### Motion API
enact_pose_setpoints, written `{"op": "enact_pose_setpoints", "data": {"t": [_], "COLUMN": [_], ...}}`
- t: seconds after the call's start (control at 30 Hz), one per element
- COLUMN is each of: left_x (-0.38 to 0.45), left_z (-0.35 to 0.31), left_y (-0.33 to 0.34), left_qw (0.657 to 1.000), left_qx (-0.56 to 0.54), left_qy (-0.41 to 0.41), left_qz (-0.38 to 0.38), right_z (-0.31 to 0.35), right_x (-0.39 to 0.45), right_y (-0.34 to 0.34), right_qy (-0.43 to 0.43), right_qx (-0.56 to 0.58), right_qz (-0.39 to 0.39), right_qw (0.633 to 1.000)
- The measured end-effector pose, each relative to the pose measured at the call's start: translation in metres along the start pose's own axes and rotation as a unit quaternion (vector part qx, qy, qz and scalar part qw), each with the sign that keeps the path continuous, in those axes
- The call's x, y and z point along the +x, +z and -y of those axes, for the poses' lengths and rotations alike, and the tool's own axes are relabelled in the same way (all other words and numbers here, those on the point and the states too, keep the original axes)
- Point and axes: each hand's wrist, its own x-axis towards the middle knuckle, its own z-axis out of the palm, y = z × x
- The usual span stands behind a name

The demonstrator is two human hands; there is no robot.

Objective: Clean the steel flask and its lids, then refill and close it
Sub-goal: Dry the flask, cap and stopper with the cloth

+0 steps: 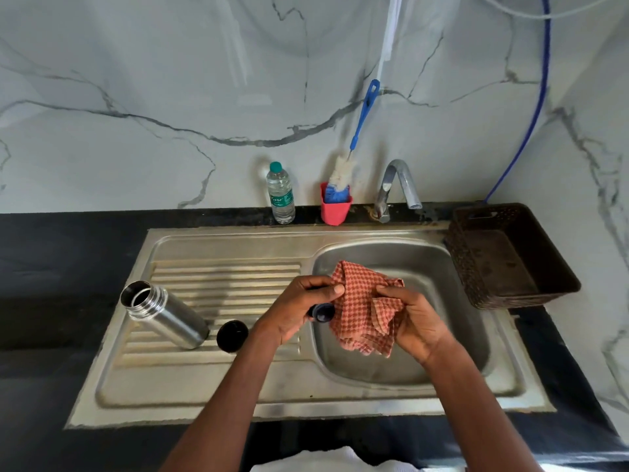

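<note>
The steel flask (165,314) stands open and without a lid on the ribbed drainboard at the left. A round black lid (232,335) lies on the drainboard just right of it. My left hand (299,310) grips a second dark lid (321,312), of which only the lower edge shows, over the left rim of the basin. An orange checked cloth (360,308) is pressed against that lid. My right hand (413,321) grips the cloth from the right side.
The steel sink (452,291) has a tap (396,185) behind it. A water bottle (281,194) and a red cup (335,207) with a blue bottle brush (357,131) stand on the back ledge. A brown basket (510,257) sits at the right.
</note>
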Motion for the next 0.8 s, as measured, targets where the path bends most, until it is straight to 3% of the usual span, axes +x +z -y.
{"op": "enact_pose_setpoints", "data": {"t": [0.07, 0.13, 0.2, 0.27, 0.3, 0.4, 0.5, 0.57, 0.67, 0.7, 0.77, 0.8], "left_x": [0.003, 0.005, 0.008, 0.010, 0.010, 0.009, 0.009, 0.009, 0.004, 0.002, 0.001, 0.000], "left_z": [-0.011, -0.021, -0.030, -0.039, -0.045, -0.056, -0.066, -0.073, -0.085, -0.088, -0.086, -0.082], "left_y": [0.008, 0.017, 0.023, 0.027, 0.029, 0.030, 0.026, 0.024, 0.028, 0.031, 0.037, 0.040], "left_qw": [0.999, 0.994, 0.989, 0.985, 0.984, 0.970, 0.944, 0.914, 0.849, 0.815, 0.744, 0.729], "left_qx": [0.028, 0.063, 0.093, 0.122, 0.135, 0.212, 0.307, 0.386, 0.500, 0.547, 0.623, 0.632], "left_qy": [0.037, 0.078, 0.104, 0.116, 0.116, 0.121, 0.123, 0.124, 0.145, 0.149, 0.146, 0.137], "left_qz": [-0.028, -0.042, -0.042, -0.037, -0.030, -0.006, -0.010, -0.029, -0.089, -0.121, -0.192, -0.224], "right_z": [-0.004, -0.011, -0.016, -0.018, -0.017, -0.012, -0.010, -0.010, -0.010, -0.008, -0.006, -0.006], "right_x": [0.011, 0.013, 0.009, 0.005, 0.004, 0.007, 0.013, 0.015, 0.017, 0.015, 0.011, 0.009], "right_y": [-0.012, -0.016, -0.012, -0.003, 0.001, 0.002, -0.010, -0.016, -0.024, -0.023, -0.012, -0.003], "right_qy": [-0.100, -0.204, -0.284, -0.309, -0.296, -0.262, -0.258, -0.272, -0.259, -0.252, -0.252, -0.261], "right_qx": [-0.150, -0.275, -0.367, -0.441, -0.446, -0.348, -0.361, -0.456, -0.615, -0.621, -0.561, -0.516], "right_qz": [-0.078, -0.134, -0.131, -0.103, -0.083, -0.029, -0.035, -0.056, -0.080, -0.096, -0.159, -0.202], "right_qw": [0.980, 0.930, 0.876, 0.836, 0.840, 0.900, 0.895, 0.845, 0.740, 0.736, 0.772, 0.791]}}
